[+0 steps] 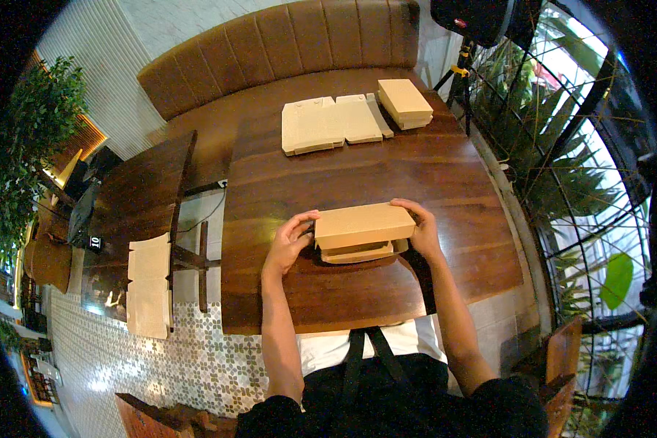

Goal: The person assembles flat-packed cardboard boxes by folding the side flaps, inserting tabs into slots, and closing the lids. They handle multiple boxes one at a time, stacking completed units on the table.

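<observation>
A brown cardboard box (365, 223) is in front of me, over the near part of the wooden table. Its top part sits above a lower tray part (359, 254), and a gap shows between the two along the near side. My left hand (290, 243) grips the box's left end, with the fingers at the upper corner and the thumb lower down. At the right end, my right hand (423, 230) has its fingers over the far corner and its palm along the side. The underside of the box is hidden.
Flat cardboard blanks (312, 125) lie stacked at the table's far side, beside folded boxes (404, 102). More flat cardboard (149, 285) rests on a second table at left. A brown padded bench (285, 51) curves behind. A speaker stand (460, 77) stands at far right.
</observation>
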Demonstrator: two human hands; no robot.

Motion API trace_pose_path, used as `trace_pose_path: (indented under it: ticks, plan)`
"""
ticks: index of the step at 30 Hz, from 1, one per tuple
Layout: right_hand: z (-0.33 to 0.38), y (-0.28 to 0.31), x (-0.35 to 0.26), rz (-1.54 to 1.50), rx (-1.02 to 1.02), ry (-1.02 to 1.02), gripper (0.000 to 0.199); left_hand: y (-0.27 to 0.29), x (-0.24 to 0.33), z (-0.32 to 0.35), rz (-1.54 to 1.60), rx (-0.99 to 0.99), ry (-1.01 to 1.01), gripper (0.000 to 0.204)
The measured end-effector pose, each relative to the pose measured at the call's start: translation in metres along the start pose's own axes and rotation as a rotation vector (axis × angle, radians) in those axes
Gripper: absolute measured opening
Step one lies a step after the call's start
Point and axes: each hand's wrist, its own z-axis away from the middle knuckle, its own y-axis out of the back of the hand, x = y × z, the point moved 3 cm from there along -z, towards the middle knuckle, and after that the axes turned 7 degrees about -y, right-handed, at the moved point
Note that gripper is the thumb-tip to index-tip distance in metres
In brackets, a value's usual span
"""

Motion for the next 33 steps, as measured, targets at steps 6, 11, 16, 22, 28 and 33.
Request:
trace_pose_path:
  ticks: [6,11,16,22,28,33]
  plan:
    - [0.025,0.012,-0.013,-0.051,0.150,-0.191,0.030,-0.030,0.001,0.015,-0.099,0.246,0.130,0.071]
    - [0.047,0.023,-0.028,0.091,0.145,-0.488,0.048,-0.051,0.011,0.029,-0.253,0.353,0.343,0.085]
    - [0.051,0.009,-0.041,-0.087,0.068,-0.544,0.055,-0.064,0.004,0.031,-0.298,0.412,0.285,0.081]
    - [0.052,-0.003,-0.042,-0.039,0.118,-0.495,0.045,-0.072,0.005,0.040,-0.236,0.433,0.172,0.071]
    - [0.051,-0.011,-0.032,-0.306,0.241,-0.388,0.039,-0.078,0.004,0.038,-0.120,0.451,0.142,0.062]
    - [0.048,-0.009,-0.022,-0.341,0.246,-0.345,0.037,-0.087,0.003,0.040,0.070,0.511,0.139,0.060]
